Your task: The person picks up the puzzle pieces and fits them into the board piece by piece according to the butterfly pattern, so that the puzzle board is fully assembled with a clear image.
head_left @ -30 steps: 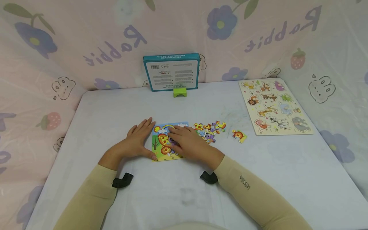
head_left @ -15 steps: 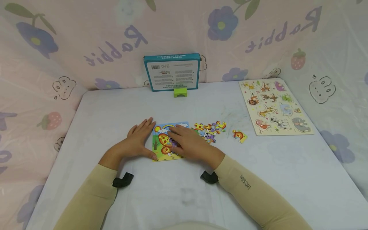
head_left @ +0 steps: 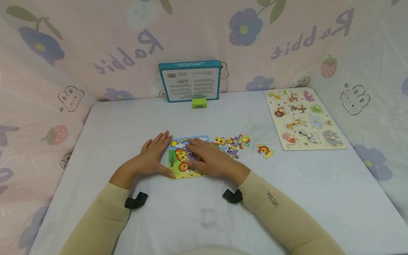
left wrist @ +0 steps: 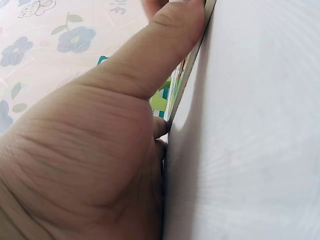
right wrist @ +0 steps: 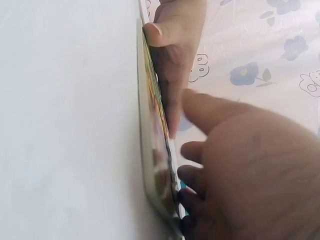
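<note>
A small square jigsaw puzzle (head_left: 178,173) with a rainbow, a sun and a cartoon butterfly lies flat on the white table. My left hand (head_left: 149,156) rests along its left side, fingers extended, with the thumb at the near left corner. Over the right half spreads my right hand (head_left: 213,157), hiding that part of the picture. In the right wrist view its fingertips (right wrist: 189,175) touch or nearly touch the puzzle's face, while the thumb stands off the surface. Several loose jigsaw pieces (head_left: 231,151) lie just right of the board, and one orange-and-yellow piece (head_left: 265,151) sits farther right.
A wooden animal puzzle board (head_left: 298,120) lies at the right rear. At the back, a teal-edged box (head_left: 191,83) stands upright behind a green arched block (head_left: 199,103). Printed fabric walls (head_left: 127,28) border the table.
My right hand has shifted slightly to the right across the puzzle, uncovering more of the butterfly's purple middle. The left hand has kept its place.
</note>
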The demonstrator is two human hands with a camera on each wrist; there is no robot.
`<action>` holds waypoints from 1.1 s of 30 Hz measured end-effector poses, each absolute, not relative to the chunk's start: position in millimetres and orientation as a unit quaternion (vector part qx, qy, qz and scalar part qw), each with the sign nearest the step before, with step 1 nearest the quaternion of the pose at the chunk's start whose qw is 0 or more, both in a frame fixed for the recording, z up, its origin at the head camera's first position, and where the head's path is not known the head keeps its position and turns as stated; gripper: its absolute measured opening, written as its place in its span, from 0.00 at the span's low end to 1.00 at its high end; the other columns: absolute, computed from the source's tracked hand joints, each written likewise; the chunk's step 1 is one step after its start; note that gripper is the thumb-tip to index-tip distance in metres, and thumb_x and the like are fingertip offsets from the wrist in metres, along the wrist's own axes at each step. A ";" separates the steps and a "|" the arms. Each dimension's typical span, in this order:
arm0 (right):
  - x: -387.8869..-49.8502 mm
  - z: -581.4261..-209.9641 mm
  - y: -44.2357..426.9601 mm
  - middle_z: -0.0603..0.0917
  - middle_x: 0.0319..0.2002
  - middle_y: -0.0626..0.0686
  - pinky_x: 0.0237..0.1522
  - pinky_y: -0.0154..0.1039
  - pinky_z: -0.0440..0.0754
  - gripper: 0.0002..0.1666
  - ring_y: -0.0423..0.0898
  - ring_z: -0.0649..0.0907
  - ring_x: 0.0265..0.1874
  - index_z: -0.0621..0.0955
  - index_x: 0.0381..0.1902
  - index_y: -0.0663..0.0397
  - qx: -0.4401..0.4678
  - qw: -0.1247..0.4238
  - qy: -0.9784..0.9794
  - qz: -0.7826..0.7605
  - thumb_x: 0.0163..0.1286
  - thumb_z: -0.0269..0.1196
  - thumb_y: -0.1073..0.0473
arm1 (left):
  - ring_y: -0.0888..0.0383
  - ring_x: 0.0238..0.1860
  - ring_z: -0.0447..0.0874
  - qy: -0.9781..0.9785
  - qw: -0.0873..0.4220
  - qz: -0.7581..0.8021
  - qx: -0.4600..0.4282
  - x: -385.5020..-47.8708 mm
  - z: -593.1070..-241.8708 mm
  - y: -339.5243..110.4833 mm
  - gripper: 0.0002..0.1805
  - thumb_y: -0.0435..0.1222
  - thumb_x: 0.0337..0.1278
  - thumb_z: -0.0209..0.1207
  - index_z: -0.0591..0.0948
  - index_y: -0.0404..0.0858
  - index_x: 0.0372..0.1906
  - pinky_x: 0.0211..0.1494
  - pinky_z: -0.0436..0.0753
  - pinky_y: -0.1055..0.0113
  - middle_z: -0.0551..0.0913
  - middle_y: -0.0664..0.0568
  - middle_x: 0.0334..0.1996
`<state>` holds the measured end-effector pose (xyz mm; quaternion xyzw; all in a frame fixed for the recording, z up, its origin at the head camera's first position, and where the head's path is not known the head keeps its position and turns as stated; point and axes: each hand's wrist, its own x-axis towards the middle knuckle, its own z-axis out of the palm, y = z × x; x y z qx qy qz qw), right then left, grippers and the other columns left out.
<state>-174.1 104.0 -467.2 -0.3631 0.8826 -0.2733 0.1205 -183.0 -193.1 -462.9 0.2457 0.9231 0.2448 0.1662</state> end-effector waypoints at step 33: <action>-221.6 -460.3 198.2 0.79 0.70 0.62 0.75 0.58 0.69 0.44 0.59 0.77 0.70 0.67 0.82 0.62 -0.146 0.085 0.756 -0.632 0.89 0.42 0.33 | 0.43 0.87 0.28 0.927 0.171 0.236 0.238 -181.9 -460.7 -191.6 0.84 0.67 0.33 0.84 0.49 0.35 0.89 0.82 0.32 0.37 0.38 0.43 0.89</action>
